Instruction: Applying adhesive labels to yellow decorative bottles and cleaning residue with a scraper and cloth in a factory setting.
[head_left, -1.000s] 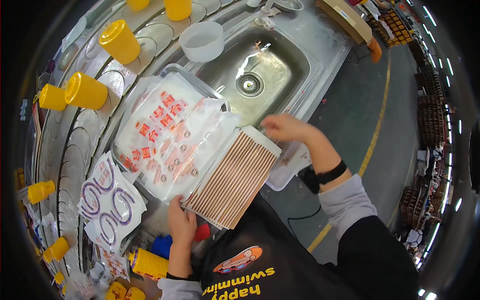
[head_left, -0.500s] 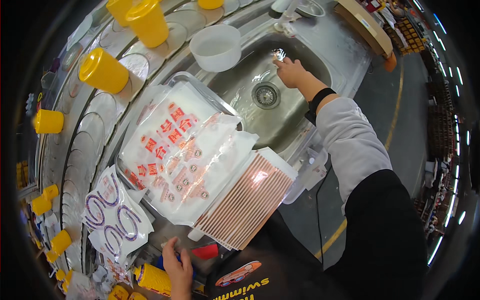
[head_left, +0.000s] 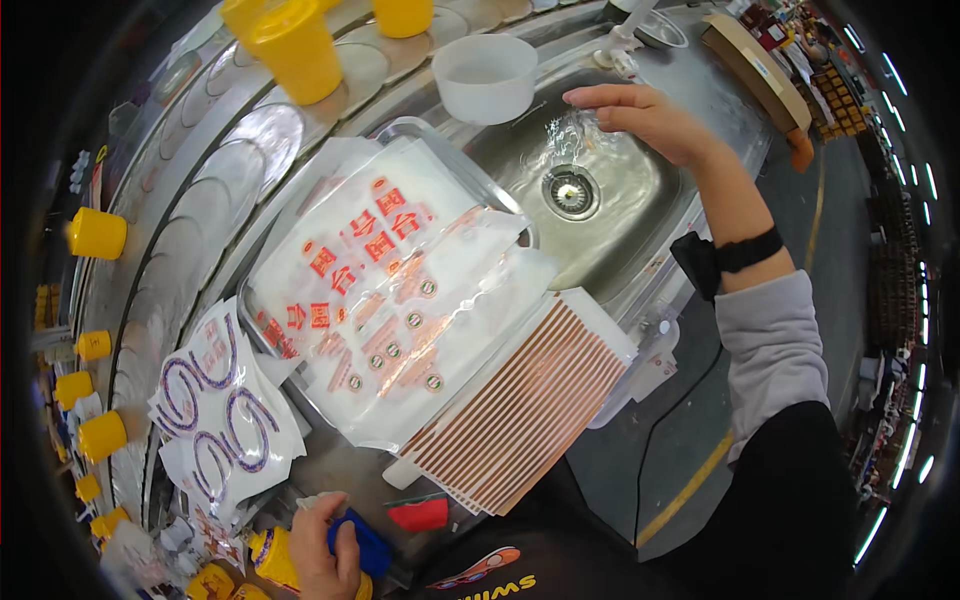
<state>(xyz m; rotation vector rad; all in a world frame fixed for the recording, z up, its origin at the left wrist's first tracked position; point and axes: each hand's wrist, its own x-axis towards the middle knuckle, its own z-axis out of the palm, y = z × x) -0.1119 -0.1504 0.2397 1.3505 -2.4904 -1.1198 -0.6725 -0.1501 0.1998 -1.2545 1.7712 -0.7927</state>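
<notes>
My right hand is over the steel sink, open and empty, its fingers stretched toward the left. Rippling water shows under it, and the faucet stands just beyond. At the lower left, my left hand has its thumb and forefinger apart; its other fingers are partly hidden. Close beside it are a blue object and a yellow bottle. A metal tray between my hands bears clear printed film sheets with red characters. Brown-and-white striped sheets lie at its near right corner.
A white round tub sits at the sink's far left edge. Along the left curves a conveyor of round plates with yellow lidded tubs. White sheets with purple patterns lie left of the tray. A cardboard box stands far right.
My right hand has lifted from low in the sink, its fingers now straightened. My left hand has moved slightly left and down beside the blue object. The view has shifted, moving the sink rightward.
</notes>
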